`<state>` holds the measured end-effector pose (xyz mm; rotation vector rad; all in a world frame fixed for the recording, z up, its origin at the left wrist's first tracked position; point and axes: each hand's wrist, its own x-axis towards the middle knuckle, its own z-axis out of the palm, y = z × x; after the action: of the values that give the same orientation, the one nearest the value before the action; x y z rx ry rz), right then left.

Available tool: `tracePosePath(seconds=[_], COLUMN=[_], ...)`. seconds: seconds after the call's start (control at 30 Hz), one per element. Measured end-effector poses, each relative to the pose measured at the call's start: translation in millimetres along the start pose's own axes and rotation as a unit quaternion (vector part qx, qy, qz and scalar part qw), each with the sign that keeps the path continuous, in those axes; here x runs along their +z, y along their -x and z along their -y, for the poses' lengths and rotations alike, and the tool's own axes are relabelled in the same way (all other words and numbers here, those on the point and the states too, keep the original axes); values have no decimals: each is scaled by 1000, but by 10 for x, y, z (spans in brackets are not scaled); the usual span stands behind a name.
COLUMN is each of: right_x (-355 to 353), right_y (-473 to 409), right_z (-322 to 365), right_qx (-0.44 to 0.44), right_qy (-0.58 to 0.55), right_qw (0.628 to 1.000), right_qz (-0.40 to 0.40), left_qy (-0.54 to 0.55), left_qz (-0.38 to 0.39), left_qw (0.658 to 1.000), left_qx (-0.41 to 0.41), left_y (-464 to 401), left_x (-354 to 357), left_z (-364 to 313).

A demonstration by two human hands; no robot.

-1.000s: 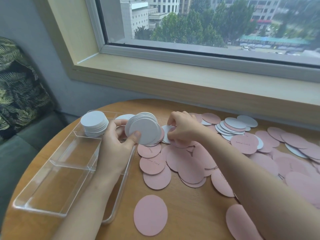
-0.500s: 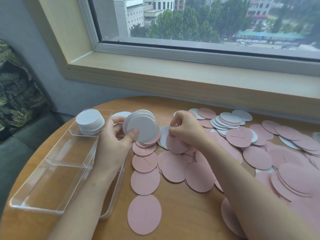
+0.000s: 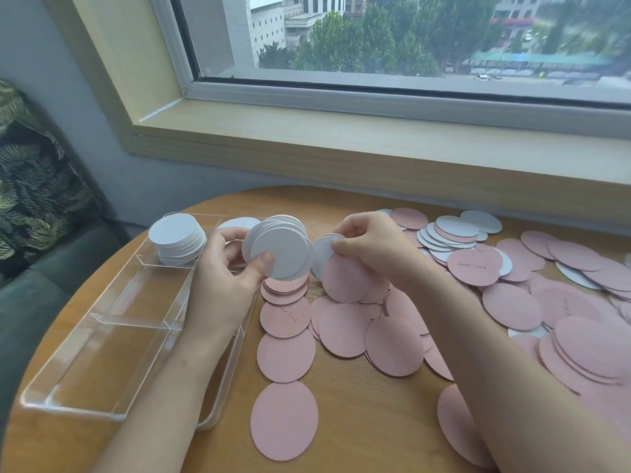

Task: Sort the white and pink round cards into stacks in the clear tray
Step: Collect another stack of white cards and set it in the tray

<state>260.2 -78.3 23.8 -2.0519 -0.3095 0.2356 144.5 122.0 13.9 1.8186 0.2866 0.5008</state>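
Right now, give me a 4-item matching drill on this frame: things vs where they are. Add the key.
Things:
1. white stack
2. white bundle
3. single white card
4. lone pink card

Places:
A. pinched by the right hand
B. flat on the table, nearest the camera
C. far corner section of the clear tray
D. gripped by the left hand

Pairs: 1-C, 2-D, 3-A, 4-B
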Motion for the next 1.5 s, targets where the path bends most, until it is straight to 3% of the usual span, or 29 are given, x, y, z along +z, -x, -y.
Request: tracePosePath(seconds=[0.33, 0.5, 0.67, 1.0, 1.17, 1.27, 1.33, 1.43, 1.5], right_x=[-70, -109, -108, 20, 51, 45, 76, 157, 202], right_y=[20, 14, 22, 120, 177, 158, 71, -13, -8], right_z=[5, 33, 77, 215, 241, 218, 126, -40, -79], right_qx=[16, -8, -64, -79, -96, -99, -102, -72, -49], right_qy=[-45, -50, -127, -236, -220, -156, -8, 272, 340], right_qw=[999, 995, 982, 969, 969, 980, 994, 959, 938], right_qz=[-9, -82, -127, 7, 65, 71, 34, 18, 49], left_qy=[14, 32, 58, 19, 24, 38, 39, 36, 35], left_qz=[3, 12, 27, 45, 41, 35, 28, 21, 16], left_qw=[1000, 999, 998, 999, 999, 999, 999, 999, 999], left_qx=[-5, -12, -10, 24, 20, 11, 10, 5, 3], left_y=[0, -2, -14, -8, -7, -3, -2, 2, 3], left_x=[-2, 2, -9, -9, -4, -3, -5, -7, -5], left_z=[8, 9, 20, 7, 16, 9, 4, -4, -8])
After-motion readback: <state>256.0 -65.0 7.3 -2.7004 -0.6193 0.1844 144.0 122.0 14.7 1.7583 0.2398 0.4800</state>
